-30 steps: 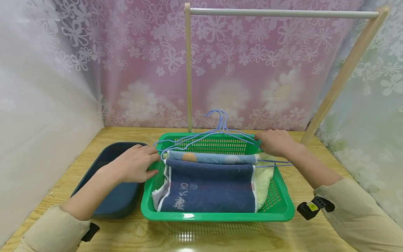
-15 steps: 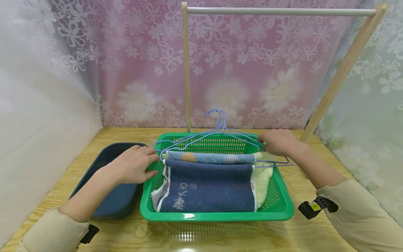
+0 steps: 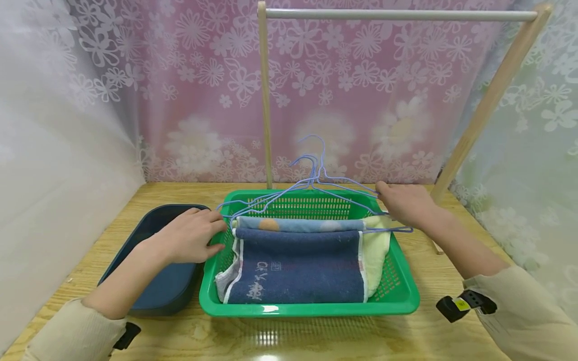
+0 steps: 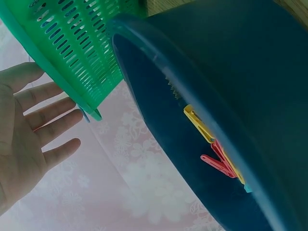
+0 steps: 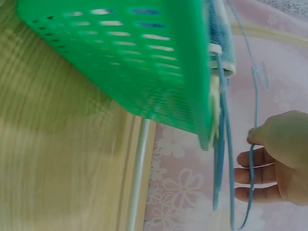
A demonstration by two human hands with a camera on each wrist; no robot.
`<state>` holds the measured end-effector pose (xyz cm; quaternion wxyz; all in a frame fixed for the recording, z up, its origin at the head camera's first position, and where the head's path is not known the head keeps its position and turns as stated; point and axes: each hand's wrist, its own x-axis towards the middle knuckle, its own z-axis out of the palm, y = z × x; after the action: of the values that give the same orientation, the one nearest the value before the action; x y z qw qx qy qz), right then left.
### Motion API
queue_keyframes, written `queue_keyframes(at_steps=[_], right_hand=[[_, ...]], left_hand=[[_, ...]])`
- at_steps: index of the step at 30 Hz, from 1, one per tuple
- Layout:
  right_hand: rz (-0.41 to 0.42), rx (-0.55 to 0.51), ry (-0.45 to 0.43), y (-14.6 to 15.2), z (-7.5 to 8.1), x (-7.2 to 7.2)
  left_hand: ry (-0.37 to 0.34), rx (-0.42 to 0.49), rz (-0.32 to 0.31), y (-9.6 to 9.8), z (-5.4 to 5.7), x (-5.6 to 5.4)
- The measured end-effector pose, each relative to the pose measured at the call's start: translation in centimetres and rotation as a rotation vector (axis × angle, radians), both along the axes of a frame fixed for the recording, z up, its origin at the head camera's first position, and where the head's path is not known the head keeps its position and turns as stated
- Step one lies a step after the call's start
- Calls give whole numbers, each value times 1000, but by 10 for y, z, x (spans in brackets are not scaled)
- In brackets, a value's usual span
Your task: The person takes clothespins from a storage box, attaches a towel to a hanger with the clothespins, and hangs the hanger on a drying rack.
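Observation:
My right hand (image 3: 404,203) pinches the right shoulder of a thin blue wire hanger (image 3: 345,178), its hook raised above the others. In the right wrist view the thumb and forefinger grip the hanger wire (image 5: 252,163). Other hangers lie across the back of a green basket (image 3: 311,312). A navy towel (image 3: 300,271) and a light blue patterned towel (image 3: 300,225) drape over hanger bars there, with a pale yellow towel (image 3: 377,255) behind. My left hand (image 3: 191,235) reaches to the basket's left rim by the hanger ends; its fingers are spread loosely in the left wrist view.
A dark blue basin (image 3: 167,288) stands left of the basket, under my left forearm. Inside it are a yellow clothespin (image 4: 198,124) and a red clothespin (image 4: 221,163). A rack with a metal rod (image 3: 397,14) and wooden posts (image 3: 492,103) rises behind.
My right hand has shifted slightly right and up, raising one hanger so its hook stands apart from the others. The left hand stays at the basket's left rim.

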<state>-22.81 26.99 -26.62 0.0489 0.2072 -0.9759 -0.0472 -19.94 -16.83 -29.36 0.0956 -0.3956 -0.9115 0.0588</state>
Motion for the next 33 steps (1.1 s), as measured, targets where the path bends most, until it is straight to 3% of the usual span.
queue_keyframes(at_steps=[6,10,19,23,29,33], right_hand=[[-9,-155,-74,3,-7,5],[-15,-172,-62,3,-8,7],[-92,-65,34,4,-3,10],[-76,-10,68,6,-3,13],[-20,99,188,9,-7,20],[-1,142,205,10,-6,24]], left_hand=[[-9,-3,1,0,0,1],[-7,-8,-1,0,0,1],[3,-14,1,0,1,1],[3,-16,0,0,0,1],[-5,-13,8,0,0,1],[-7,-15,10,0,-1,0]])
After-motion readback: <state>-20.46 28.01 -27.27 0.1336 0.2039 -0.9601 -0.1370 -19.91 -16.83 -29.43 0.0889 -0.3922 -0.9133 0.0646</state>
